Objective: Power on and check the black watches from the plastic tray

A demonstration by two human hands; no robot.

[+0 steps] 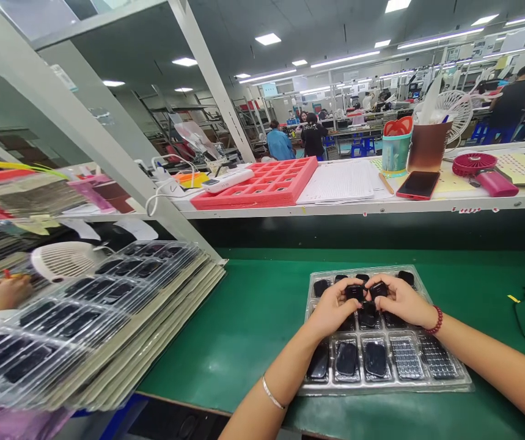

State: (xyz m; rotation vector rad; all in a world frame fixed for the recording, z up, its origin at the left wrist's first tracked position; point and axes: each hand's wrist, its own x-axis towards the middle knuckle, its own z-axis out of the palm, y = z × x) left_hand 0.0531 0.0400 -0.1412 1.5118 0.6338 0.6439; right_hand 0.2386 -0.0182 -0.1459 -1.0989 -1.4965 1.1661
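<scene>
A clear plastic tray (427, 386) lies on the green bench top, its pockets holding several black rounded devices that look like watch cases, such as one black device (376, 359) in the front row. Over the back half of the tray, my left hand (335, 307) pinches a small black piece (354, 292) between thumb and fingers. Close beside it, my right hand (403, 299) grips another small black piece (378, 289). The two pieces are nearly touching; whether they are joined I cannot tell. Two front pockets at the right show only textured plastic.
At the left stands a stack of filled clear trays (83, 305) with cardboard-coloured layers. Another person's hand (5, 293) is at the far left edge. A shelf above the bench holds a red foam tray (262, 183), papers (340, 181), a phone (418, 184) and a pink fan (486, 174).
</scene>
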